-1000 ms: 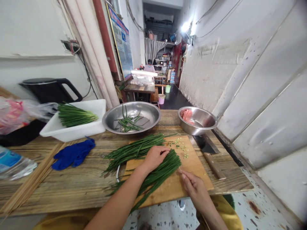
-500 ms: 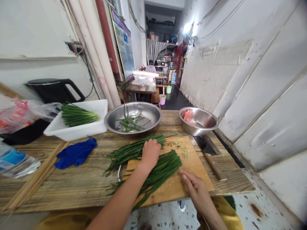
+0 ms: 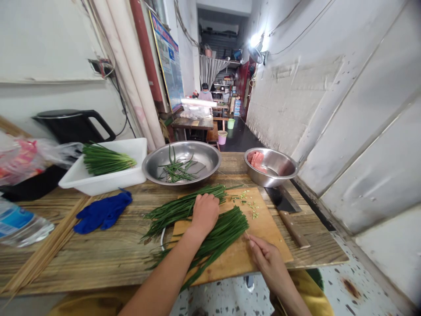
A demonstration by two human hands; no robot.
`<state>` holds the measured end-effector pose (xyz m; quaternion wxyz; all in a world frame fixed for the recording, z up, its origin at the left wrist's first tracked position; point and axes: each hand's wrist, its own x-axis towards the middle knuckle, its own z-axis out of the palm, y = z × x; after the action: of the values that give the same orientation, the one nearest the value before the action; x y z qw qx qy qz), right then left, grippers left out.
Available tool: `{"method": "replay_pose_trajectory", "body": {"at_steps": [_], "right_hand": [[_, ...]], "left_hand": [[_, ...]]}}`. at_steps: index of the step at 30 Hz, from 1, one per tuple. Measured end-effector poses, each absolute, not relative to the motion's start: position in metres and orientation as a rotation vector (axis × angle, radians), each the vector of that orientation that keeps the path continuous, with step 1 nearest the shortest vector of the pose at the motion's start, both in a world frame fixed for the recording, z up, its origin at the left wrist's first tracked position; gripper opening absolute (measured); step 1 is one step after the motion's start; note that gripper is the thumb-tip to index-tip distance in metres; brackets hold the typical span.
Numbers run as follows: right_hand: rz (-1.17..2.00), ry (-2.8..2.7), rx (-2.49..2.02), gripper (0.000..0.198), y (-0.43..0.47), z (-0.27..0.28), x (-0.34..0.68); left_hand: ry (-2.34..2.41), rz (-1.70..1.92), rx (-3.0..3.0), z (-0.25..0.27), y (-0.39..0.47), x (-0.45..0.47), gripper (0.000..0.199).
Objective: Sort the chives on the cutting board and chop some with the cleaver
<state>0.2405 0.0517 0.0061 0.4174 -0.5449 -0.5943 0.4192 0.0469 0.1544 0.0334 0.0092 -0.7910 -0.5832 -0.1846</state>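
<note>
My left hand [image 3: 205, 215] lies over the garlic chives [image 3: 226, 228], its fingers curled down into them between the two bunches; the fingertips are hidden. In my right hand [image 3: 268, 259] a thin bamboo skewer [image 3: 247, 235] is pinched between thumb and fingers, its tip beside the cut ends of the nearer bunch. A farther bunch of chives [image 3: 177, 205] stretches left past the wooden cutting board [image 3: 263, 237]. Small chopped chive bits [image 3: 253, 208] are scattered on the board's far right part.
Behind the board are a steel basin [image 3: 210, 169] with loose chives and a steel bowl [image 3: 272, 179] with pink slices. A cleaver [image 3: 294, 228] lies at right. Leftward are a white tray [image 3: 98, 186] of chives, a blue glove [image 3: 103, 213], bamboo skewers [image 3: 46, 245] and a bottle [image 3: 23, 221].
</note>
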Motion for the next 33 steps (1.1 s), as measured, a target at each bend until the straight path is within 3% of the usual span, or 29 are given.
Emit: {"method": "replay_pose_trajectory", "body": {"at_steps": [3, 12, 33], "right_hand": [[1.067, -1.486, -1.363, 0.042, 0.051, 0.006, 0.241], [1.049, -1.487, -1.372, 0.041, 0.052, 0.005, 0.242], [1.074, -1.49, -1.359, 0.042, 0.051, 0.008, 0.241]], "left_hand": [[-1.943, -0.849, -2.528, 0.03, 0.157, 0.048, 0.014], [-1.984, -1.325, -2.724, 0.018, 0.162, 0.054, 0.025], [-1.969, -1.418, -2.676, 0.015, 0.162, 0.057, 0.021]]}}
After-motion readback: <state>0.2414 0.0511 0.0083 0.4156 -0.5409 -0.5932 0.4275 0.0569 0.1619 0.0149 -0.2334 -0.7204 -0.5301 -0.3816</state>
